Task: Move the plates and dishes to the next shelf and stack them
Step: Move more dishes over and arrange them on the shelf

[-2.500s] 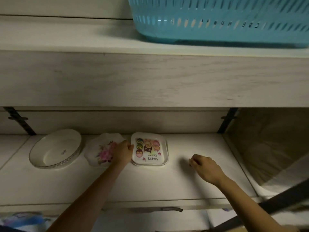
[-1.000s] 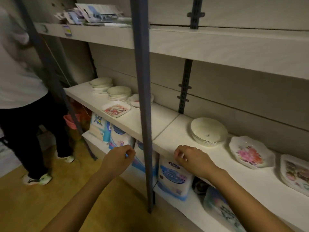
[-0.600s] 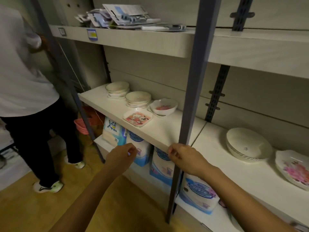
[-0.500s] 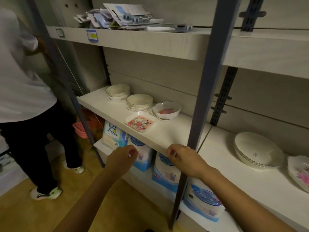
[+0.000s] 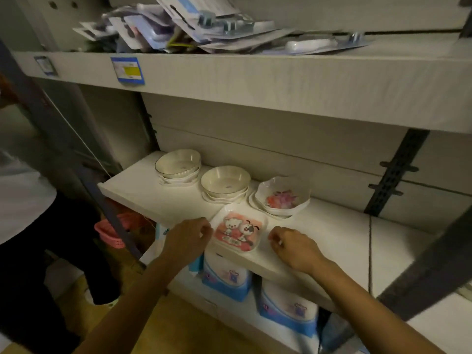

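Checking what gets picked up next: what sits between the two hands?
In the head view, the square cartoon plate lies on the shelf between the left hand and the right hand; nothing else sits there.

left hand point(image 5: 189, 238): moved from below the front edge of the shelf point(image 5: 143, 192) up to the left rim of the square cartoon plate point(image 5: 238, 232) | right hand point(image 5: 293, 249): moved from that edge onto the shelf, just right of the plate

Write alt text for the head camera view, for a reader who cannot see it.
The left hand and right hand, both curled, flank a square cartoon plate at the front of a white shelf; neither plainly holds it. Behind stand two stacks of cream dishes and a flowered bowl.
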